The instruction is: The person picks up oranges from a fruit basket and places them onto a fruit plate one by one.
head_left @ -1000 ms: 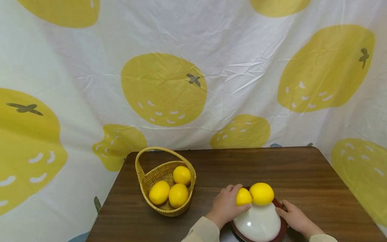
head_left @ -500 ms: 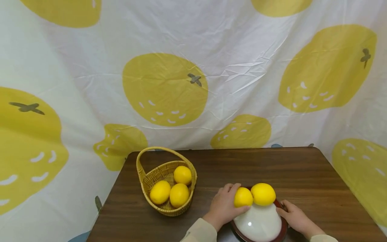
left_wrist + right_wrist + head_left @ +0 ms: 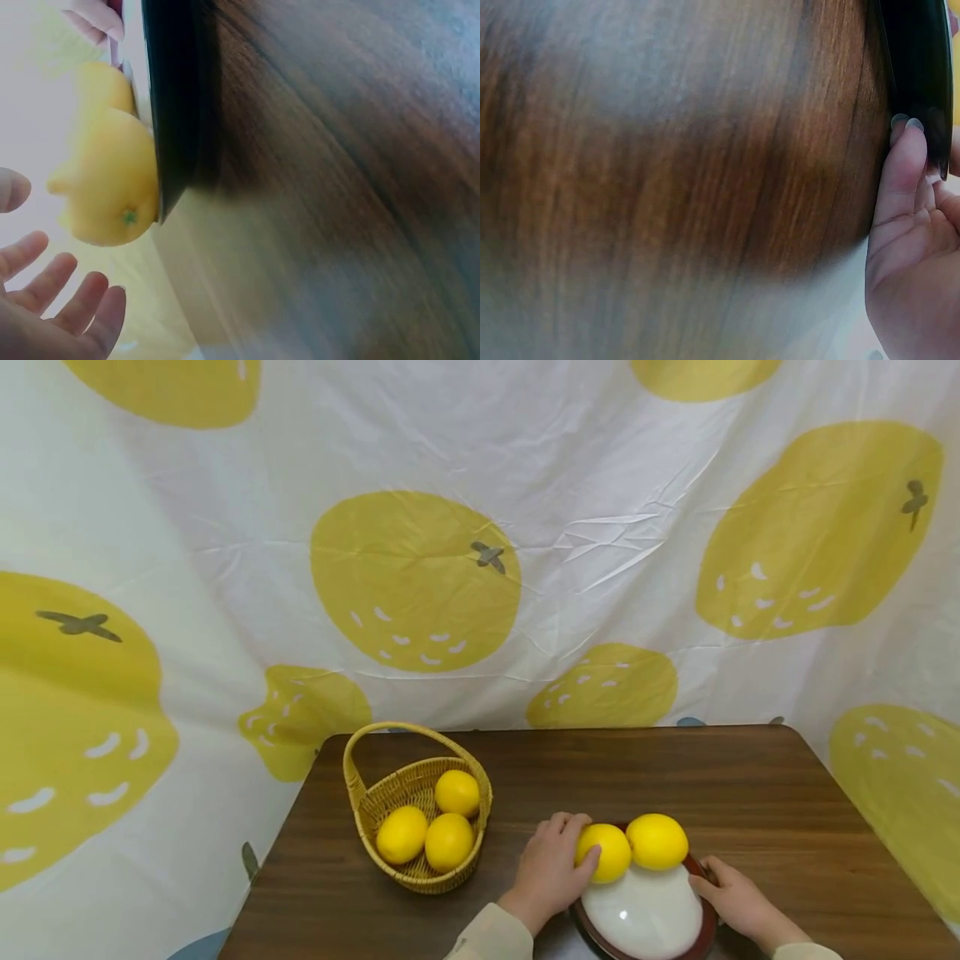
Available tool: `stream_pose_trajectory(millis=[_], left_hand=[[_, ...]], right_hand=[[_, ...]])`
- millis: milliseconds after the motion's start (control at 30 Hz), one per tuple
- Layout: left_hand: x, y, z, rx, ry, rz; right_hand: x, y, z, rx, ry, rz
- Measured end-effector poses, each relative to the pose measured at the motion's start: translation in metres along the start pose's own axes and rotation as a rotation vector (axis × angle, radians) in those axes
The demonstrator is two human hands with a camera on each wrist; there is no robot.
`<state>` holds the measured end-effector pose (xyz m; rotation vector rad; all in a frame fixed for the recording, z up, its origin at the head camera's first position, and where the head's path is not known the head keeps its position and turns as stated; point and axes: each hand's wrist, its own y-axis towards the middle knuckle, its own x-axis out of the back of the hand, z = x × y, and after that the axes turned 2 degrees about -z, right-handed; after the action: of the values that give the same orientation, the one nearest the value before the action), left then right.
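My right hand (image 3: pixel 742 902) pinches the right rim of a plate (image 3: pixel 641 914) with a white inside and a dark red-brown edge. In the right wrist view, fingers (image 3: pixel 904 169) reach under its dark underside. Two lemons lie side by side at the plate's far end: a left lemon (image 3: pixel 606 853) and a right lemon (image 3: pixel 658 842). Beside the left lemon is my left hand (image 3: pixel 551 868), its thumb overlapping it in the head view. In the left wrist view, that hand's spread fingers (image 3: pixel 82 304) stand a little apart from the lemon.
A wicker basket (image 3: pixel 367 839) with a tall handle holds three lemons (image 3: pixel 448 842) at the left of the dark wooden table (image 3: pixel 570 768). Behind the table hangs a white cloth (image 3: pixel 600 468) printed with big yellow fruit.
My left hand has loosened and drawn slightly left from the left lemon, which now shows more fully. The right hand keeps hold of the plate. The head view has shifted slightly.
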<state>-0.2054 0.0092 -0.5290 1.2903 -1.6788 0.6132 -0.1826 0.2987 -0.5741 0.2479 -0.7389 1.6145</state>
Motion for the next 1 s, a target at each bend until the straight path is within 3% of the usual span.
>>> stream_pose_trajectory(millis=[267,400,633,1000], left_hand=[[0.01,-0.005,0.001,-0.09,0.047,-0.129],[0.013,-0.007,0.003,-0.111,0.019,-0.165],[0.022,-0.009,0.008,-0.126,-0.086,-0.167],[0.031,-0.012,0.017,-0.166,-0.067,-0.199]], right_hand=[[-0.001,0.001,-0.001,0.008,-0.005,-0.004],[0.0,0.0,0.0,0.018,-0.003,-0.005],[0.001,-0.002,0.0,0.034,-0.017,-0.008],[0.001,-0.001,0.001,0.042,-0.01,0.006]])
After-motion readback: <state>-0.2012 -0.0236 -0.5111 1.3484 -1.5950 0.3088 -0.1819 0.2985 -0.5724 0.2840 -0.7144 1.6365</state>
